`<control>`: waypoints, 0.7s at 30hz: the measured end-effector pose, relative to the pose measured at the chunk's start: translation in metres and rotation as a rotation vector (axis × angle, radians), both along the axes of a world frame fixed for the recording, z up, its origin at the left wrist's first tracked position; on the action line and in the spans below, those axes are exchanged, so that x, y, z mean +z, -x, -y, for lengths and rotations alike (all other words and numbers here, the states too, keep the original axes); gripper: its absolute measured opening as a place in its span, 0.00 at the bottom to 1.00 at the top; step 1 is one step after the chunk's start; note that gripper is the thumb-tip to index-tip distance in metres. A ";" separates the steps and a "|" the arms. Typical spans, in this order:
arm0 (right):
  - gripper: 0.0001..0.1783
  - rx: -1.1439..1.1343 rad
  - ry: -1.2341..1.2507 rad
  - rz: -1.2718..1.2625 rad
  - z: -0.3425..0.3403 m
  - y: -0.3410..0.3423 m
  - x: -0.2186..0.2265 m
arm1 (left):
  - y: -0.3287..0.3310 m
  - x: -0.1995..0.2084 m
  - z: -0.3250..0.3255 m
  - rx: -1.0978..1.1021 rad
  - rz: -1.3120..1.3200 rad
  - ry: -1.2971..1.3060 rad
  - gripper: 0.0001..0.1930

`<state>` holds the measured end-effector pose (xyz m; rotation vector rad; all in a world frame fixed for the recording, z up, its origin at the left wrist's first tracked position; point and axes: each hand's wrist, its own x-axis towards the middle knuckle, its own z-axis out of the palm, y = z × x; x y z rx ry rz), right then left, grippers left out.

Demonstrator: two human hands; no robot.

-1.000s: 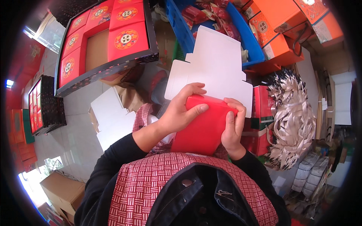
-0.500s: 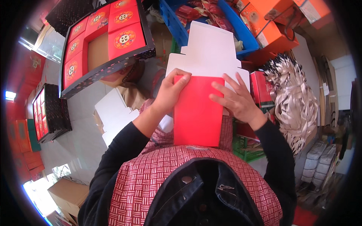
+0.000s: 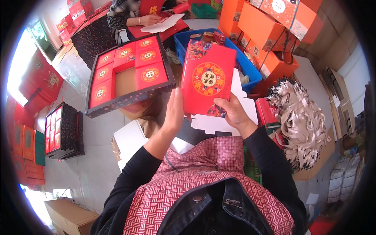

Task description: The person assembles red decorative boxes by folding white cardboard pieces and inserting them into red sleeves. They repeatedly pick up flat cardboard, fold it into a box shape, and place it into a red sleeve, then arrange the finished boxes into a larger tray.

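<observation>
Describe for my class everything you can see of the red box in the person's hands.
The red box looks like smooth card, oblong, with a round orange-gold medallion and multicoloured patterning near its upper-left and lower-right corners. Its decorated face shows no opening. It is held up, partly overlapping the blue crate in view. The right hand grips its lower-right corner, thumb on the face; the left hand lies along its left edge.

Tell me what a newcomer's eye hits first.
Likely the round-emblemed red box, near the centre in the grip of the right hand, the left hand at its left edge. Then the black tray of red boxes at upper left, a gap in its middle column, and the beige ribbons bundled at right.
</observation>
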<state>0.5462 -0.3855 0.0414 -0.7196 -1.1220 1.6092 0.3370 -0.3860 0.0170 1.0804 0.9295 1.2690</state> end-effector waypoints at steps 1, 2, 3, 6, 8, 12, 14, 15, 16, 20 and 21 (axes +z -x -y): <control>0.29 -0.013 0.007 -0.025 -0.002 0.005 0.000 | -0.005 0.007 0.003 0.047 -0.003 0.012 0.25; 0.28 -0.024 0.023 -0.049 -0.002 0.011 -0.002 | -0.007 0.012 0.006 0.098 -0.006 0.032 0.25; 0.28 -0.032 0.038 -0.074 -0.003 0.017 -0.003 | -0.004 0.009 0.004 0.096 0.010 0.018 0.24; 0.25 -0.040 0.045 -0.076 -0.005 0.034 -0.004 | 0.007 0.000 -0.002 0.110 0.068 0.016 0.21; 0.24 -0.026 0.062 -0.059 -0.011 0.045 -0.006 | 0.016 0.001 -0.005 0.152 0.111 0.045 0.20; 0.25 0.059 0.141 0.044 -0.015 0.064 0.010 | 0.032 -0.011 -0.001 0.154 0.263 0.021 0.22; 0.33 0.131 0.157 0.107 -0.020 0.069 0.014 | 0.051 -0.007 0.002 0.200 0.354 0.061 0.22; 0.35 0.128 0.151 0.129 -0.020 0.072 0.011 | 0.061 -0.002 0.005 0.220 0.409 0.090 0.22; 0.37 0.122 0.145 0.151 -0.020 0.074 0.009 | 0.080 -0.004 0.003 0.285 0.395 0.070 0.21; 0.43 0.163 0.118 0.277 -0.023 0.064 0.000 | 0.162 0.028 0.000 0.631 0.230 0.026 0.24; 0.42 0.178 0.116 0.309 -0.023 0.063 0.000 | 0.196 0.020 -0.006 0.666 0.073 0.071 0.24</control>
